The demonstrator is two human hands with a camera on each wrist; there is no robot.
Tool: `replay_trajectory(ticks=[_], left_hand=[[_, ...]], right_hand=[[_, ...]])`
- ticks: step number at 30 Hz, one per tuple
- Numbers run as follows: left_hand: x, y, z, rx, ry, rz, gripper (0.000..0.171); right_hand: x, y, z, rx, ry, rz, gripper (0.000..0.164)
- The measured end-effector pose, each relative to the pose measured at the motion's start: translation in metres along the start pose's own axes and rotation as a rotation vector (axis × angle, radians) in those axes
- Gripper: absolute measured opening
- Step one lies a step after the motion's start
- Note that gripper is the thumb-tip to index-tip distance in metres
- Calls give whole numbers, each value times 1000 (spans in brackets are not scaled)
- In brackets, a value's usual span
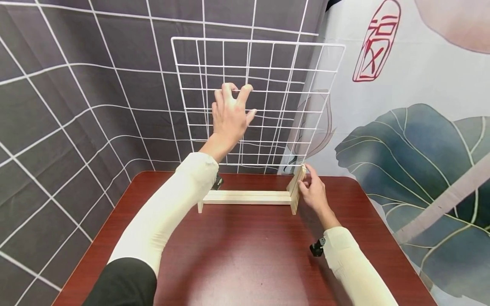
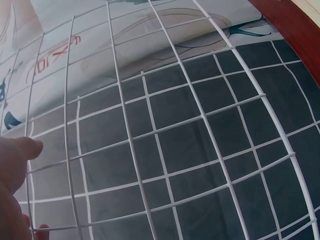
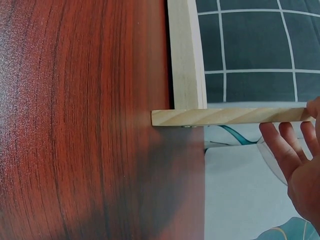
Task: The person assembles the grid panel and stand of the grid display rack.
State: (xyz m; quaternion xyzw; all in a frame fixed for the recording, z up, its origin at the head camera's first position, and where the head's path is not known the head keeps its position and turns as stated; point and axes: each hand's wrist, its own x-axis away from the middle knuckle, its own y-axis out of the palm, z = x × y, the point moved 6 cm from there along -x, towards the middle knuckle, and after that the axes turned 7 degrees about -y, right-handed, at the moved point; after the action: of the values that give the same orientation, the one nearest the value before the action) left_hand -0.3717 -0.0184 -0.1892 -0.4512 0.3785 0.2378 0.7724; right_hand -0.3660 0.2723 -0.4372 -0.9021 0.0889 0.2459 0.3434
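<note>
A white wire grid panel (image 1: 264, 89) stands upright above the back of the table, its lower edge close to the top of a pale wooden stand (image 1: 249, 197). My left hand (image 1: 231, 111) grips wires left of the panel's middle, fingers hooked at the mesh; in the left wrist view only part of that hand (image 2: 12, 172) shows at the edge. At the stand's right side, my right hand (image 1: 314, 191) pinches the upper part of the wooden side piece (image 3: 225, 117). The left side piece is partly hidden behind my left sleeve.
The stand rests toward the rear of a red-brown table (image 1: 245, 246). Behind it hangs a dark grey cloth (image 1: 126, 93) with white grid lines, and to the right a pale cloth (image 1: 432, 140) printed with leaves. A small black device (image 1: 317, 247) sits at my right wrist.
</note>
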Motion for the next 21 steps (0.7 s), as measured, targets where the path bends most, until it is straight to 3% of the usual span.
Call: replay_trajectory(ticks=[13, 21], left_hand=[[2, 10, 1, -8, -3, -35, 50], [11, 20, -5, -18, -11, -74, 51]], right_hand=[[-1, 2, 2, -6, 12, -16, 62], [0, 0, 2, -4, 15, -3, 63]])
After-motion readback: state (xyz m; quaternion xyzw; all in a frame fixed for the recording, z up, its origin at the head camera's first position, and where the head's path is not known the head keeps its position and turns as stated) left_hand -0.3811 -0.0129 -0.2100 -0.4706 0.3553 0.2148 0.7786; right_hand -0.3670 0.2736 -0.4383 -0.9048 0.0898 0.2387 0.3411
